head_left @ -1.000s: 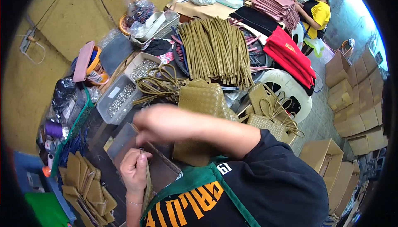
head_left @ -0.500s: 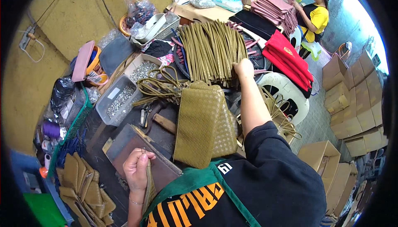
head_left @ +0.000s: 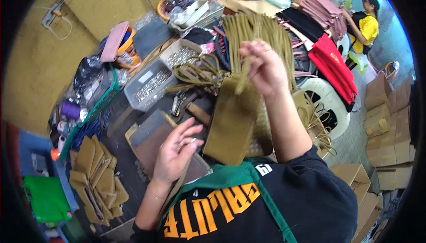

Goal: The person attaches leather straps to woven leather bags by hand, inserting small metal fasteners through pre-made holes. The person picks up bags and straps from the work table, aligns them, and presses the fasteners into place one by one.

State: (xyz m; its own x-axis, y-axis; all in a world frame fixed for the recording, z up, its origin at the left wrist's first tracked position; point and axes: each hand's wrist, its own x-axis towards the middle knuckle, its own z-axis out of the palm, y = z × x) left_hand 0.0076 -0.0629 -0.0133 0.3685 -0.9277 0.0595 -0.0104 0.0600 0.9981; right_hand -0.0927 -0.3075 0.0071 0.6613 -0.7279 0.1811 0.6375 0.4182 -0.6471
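Observation:
My right hand [head_left: 265, 67] is raised over the bench and pinches a thin olive strap [head_left: 242, 79] that hangs down from its fingers. Right below it an olive woven bag panel [head_left: 230, 123] stands tilted against my apron. Behind the hand lies a thick pile of olive straps [head_left: 262, 27]. My left hand [head_left: 176, 152] hovers over a dark work board [head_left: 148, 132], fingers partly spread, with a second olive strap [head_left: 175, 189] running down from its palm and a small metal piece at the fingertips.
Two trays of metal hardware [head_left: 150, 84] sit at the left of the bench, a stack of olive leather pieces [head_left: 95, 176] lower left. Red fabric [head_left: 333, 61], a white plastic chair [head_left: 328, 105] and cardboard boxes [head_left: 386, 110] are at right. A person in yellow [head_left: 367, 26] works far back.
My right hand reached from the bag panel out to the strap pile and came back up with a strap in it. My left hand rose a little and its fingers spread.

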